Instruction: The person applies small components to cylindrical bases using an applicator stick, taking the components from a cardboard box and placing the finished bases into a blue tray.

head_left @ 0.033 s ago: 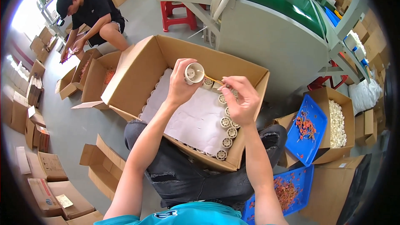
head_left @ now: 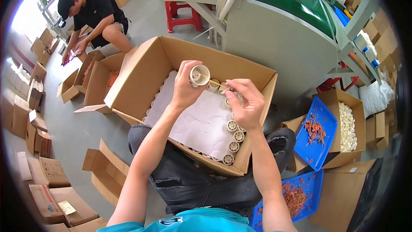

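Observation:
My left hand (head_left: 184, 91) is closed around a white plastic cup-shaped part (head_left: 200, 74), its open end facing me. A thin yellow-orange strip (head_left: 218, 84), perhaps a wire or stick, is pinched in the fingertips of my right hand (head_left: 248, 105). Its far end reaches into the cup's mouth. Both hands are above an open cardboard box (head_left: 141, 75) in front of my knees. Inside, a white sheet (head_left: 195, 124) lies with similar round parts (head_left: 232, 126) lined along the right side. More rims peek out at the sheet's other edges.
To my right lie two blue trays (head_left: 308, 146) with small orange-red pieces, beside a carton of white pieces (head_left: 346, 128). A machine with a green top (head_left: 287, 6) stands ahead. At the far left a person (head_left: 96, 15) squats by open cartons (head_left: 103, 71). A red stool (head_left: 184, 17) is behind.
My right hand has shifted slightly left and down, and the yellow-orange strip reaches further into the cup. My left hand stays nearly still.

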Demonstrator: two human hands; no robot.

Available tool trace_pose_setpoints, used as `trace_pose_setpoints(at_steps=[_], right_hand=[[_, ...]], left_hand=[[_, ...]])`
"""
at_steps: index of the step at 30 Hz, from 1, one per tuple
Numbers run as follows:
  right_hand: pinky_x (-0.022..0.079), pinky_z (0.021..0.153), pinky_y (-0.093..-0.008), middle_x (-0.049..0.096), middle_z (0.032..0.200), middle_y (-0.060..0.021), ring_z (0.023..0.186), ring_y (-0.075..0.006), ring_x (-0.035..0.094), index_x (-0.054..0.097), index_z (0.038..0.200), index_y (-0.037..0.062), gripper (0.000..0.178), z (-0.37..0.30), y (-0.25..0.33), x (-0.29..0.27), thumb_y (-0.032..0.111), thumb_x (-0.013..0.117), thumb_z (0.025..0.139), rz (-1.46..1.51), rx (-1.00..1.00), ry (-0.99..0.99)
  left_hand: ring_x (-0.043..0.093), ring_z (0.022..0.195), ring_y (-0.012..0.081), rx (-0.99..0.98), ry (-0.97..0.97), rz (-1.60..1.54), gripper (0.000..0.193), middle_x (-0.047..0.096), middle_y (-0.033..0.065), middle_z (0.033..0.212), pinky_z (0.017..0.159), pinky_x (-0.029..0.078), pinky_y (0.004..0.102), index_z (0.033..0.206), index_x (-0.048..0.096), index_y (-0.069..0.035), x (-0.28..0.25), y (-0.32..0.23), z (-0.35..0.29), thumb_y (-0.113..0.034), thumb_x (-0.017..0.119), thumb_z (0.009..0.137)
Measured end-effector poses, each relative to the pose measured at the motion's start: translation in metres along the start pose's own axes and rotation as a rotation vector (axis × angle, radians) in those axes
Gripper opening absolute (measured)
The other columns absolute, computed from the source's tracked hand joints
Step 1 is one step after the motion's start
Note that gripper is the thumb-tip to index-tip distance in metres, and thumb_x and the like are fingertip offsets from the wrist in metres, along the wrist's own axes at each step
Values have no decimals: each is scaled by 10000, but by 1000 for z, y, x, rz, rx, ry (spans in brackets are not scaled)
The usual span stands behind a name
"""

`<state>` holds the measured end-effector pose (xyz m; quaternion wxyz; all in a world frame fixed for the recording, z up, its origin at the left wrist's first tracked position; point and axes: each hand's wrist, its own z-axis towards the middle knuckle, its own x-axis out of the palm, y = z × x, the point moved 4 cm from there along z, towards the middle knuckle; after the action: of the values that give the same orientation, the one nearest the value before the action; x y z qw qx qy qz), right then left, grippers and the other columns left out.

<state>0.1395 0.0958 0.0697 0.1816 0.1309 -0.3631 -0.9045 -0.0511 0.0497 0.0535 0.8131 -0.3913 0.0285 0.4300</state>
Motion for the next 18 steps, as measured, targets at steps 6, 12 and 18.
trace_pose_setpoints(at_steps=[6, 12, 18], right_hand=[[529, 716, -298, 672, 942, -102, 778, -193, 669, 702, 1004, -1, 259, -2, 0, 12, -63, 703, 753, -8, 42, -8], [529, 715, -302, 674, 945, -104, 777, -195, 669, 700, 1023, -3, 272, -1, 3, 11, -63, 695, 757, -99, 36, 4], [536, 725, -326, 675, 953, -115, 787, -233, 672, 693, 1021, 0, 269, -1, 0, 16, -56, 694, 758, -146, 121, -29]], left_hand=[[600, 980, 319, 52, 2, -15, 610, 557, 124, 1113, 803, 510, 384, 1145, 556, -58, 3, 0, -2, 50, 813, 603], [601, 981, 317, 76, 11, -19, 609, 562, 122, 1110, 803, 510, 386, 1139, 561, -57, 4, -4, -3, 48, 817, 596], [586, 999, 320, 129, 76, 8, 569, 576, 116, 1093, 827, 491, 397, 1126, 571, -71, 10, -7, -9, 7, 814, 617]])
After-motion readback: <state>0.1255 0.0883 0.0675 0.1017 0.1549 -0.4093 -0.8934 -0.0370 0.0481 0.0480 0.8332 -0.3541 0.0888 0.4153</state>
